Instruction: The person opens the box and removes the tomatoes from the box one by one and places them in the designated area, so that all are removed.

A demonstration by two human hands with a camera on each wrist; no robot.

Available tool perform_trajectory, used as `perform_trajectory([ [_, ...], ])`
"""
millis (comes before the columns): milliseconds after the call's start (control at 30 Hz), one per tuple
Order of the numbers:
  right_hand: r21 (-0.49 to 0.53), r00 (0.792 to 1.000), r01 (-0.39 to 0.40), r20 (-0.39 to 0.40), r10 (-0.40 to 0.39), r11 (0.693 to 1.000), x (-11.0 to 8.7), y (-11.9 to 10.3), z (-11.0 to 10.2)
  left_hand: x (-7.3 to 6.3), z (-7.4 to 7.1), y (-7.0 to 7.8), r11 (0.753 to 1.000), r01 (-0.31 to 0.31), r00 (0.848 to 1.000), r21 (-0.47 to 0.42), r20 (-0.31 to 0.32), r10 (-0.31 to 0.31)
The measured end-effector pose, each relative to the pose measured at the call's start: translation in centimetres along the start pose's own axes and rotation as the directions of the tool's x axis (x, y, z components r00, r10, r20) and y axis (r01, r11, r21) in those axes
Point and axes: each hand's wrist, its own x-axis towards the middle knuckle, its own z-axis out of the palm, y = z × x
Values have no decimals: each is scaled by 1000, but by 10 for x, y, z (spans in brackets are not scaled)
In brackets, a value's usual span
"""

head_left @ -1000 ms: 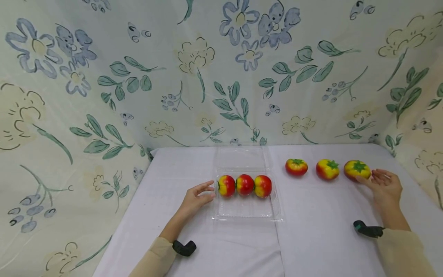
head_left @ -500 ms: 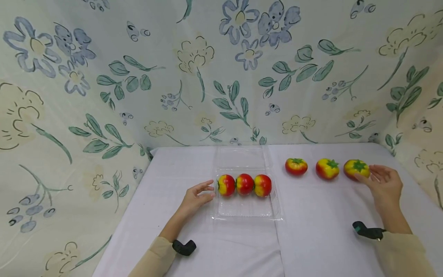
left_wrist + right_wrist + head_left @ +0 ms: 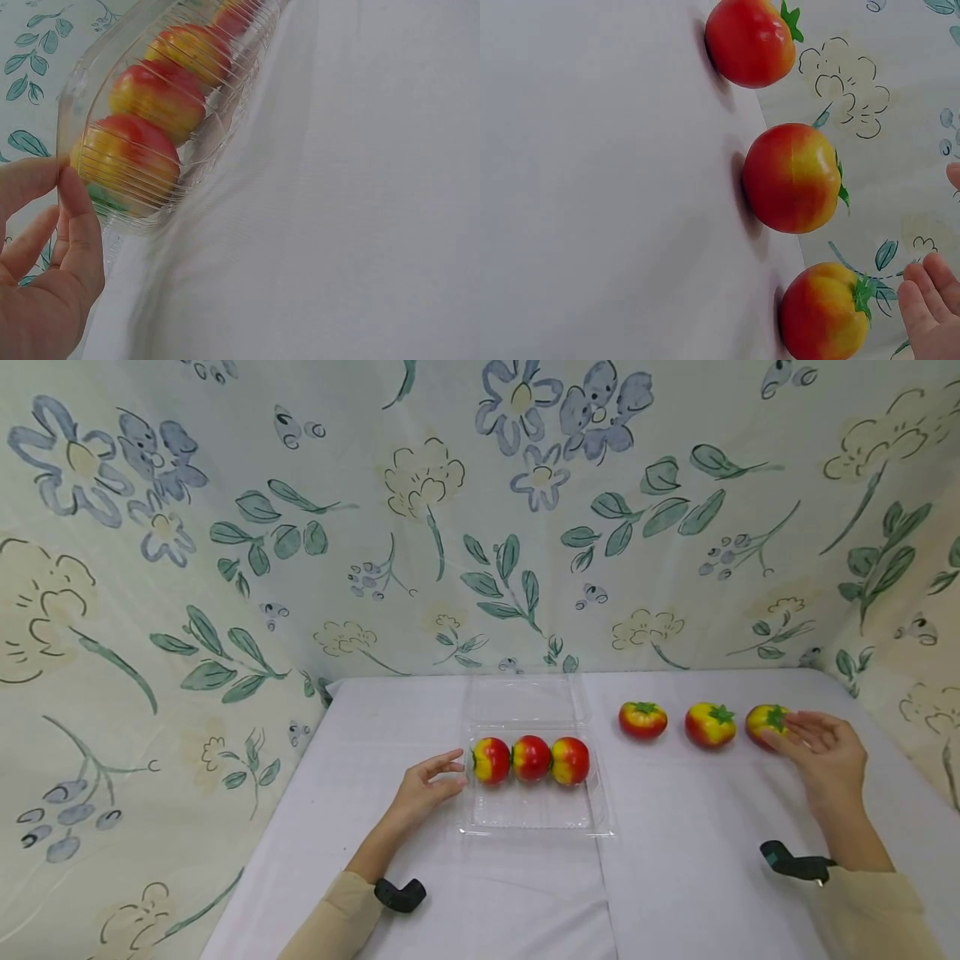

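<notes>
A clear plastic clamshell box (image 3: 532, 817) lies with its lid folded back, holding a row of three red-and-yellow tomatoes (image 3: 531, 758). With thumb and index finger, my left hand (image 3: 423, 792) pinches the box's left rim, as the left wrist view shows at the box's edge (image 3: 69, 124). Outside the box, three more tomatoes with green leafy tops stand in a row to the right. My right hand (image 3: 828, 764) is at the rightmost one (image 3: 763, 727), its fingers extended and partly covering it. In the right wrist view, a gap separates the fingers (image 3: 930, 292) from that tomato (image 3: 821, 311).
The middle loose tomato (image 3: 708, 727) and the left one (image 3: 642, 721) sit between the box and my right hand. A white cloth (image 3: 675, 877) covers the table. Behind it hangs a floral curtain (image 3: 480, 477).
My right hand has shifted slightly left and forward, covering more of the rightmost tomato. The left hand, box and tomatoes look unmoved.
</notes>
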Motion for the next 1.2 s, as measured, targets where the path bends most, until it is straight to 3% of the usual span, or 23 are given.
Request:
perform_trajectory([
  [233,86,999,16,50,-20,996,-5,-3,3,0,-1,0,1000,4,1000,8,-4,-4],
  [433,101,993,46,105,-57,994,-11,-5,6,0,0,1,1000,4,1000,9,-7,-4],
  [900,233,945,95,283,-161,968,-29,-5,29,-2,0,3,1000,7,1000,8,-1,-7],
  [1033,191,935,108,313,-165,976,-33,-4,36,-2,0,2,1000,9,1000,13,-2,-9],
  [1200,49,933,131,332,-140,990,-39,-3,48,-1,0,1,1000,15,1000,15,-7,-15],
])
